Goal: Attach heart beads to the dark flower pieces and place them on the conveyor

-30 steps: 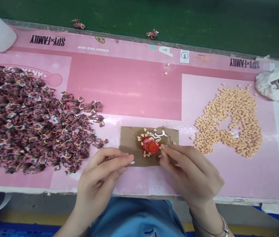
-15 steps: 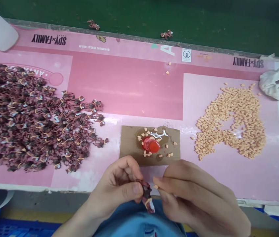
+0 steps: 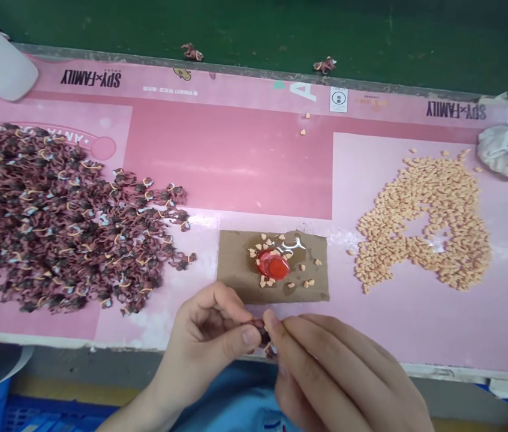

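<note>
At six o'clock, the left hand [image 3: 204, 339] and right hand [image 3: 330, 378] pinch a small maroon figure [image 3: 260, 331] between their fingertips; slack pressure could drop it beside the smeared cardboard [image 3: 231, 270].

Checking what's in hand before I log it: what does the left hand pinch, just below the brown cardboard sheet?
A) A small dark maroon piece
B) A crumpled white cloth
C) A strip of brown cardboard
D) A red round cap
A: the left hand pinches the small dark maroon piece between thumb and fingers, and the right hand touches it with its fingertips.
</note>
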Demonstrator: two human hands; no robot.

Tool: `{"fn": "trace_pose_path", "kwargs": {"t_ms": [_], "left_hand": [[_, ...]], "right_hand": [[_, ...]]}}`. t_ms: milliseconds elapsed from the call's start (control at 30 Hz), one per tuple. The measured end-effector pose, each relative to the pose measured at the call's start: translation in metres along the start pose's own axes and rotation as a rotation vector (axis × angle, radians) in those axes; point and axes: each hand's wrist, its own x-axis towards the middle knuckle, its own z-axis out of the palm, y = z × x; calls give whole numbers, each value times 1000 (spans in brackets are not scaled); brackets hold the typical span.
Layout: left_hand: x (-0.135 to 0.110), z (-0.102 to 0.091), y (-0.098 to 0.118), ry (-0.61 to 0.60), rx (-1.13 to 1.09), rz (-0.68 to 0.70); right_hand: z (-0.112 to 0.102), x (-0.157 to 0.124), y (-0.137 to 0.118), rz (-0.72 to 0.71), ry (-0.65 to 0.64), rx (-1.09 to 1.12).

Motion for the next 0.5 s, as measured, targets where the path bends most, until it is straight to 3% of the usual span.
{"fn": "trace_pose_path", "kwargs": {"t_ms": [167,333,433,500], "left_hand": [[7,14,8,104,178,133],[19,35,50,125,692,370],[57,35,96,100,1105,535],[102,29,131,202,1261,638]], "right_hand": [[12,0,-2,1,90,-10],[21,-17,11,272,184,201],[18,-36,28,480,353,219],[13,-48,39,554,475,191]]}}
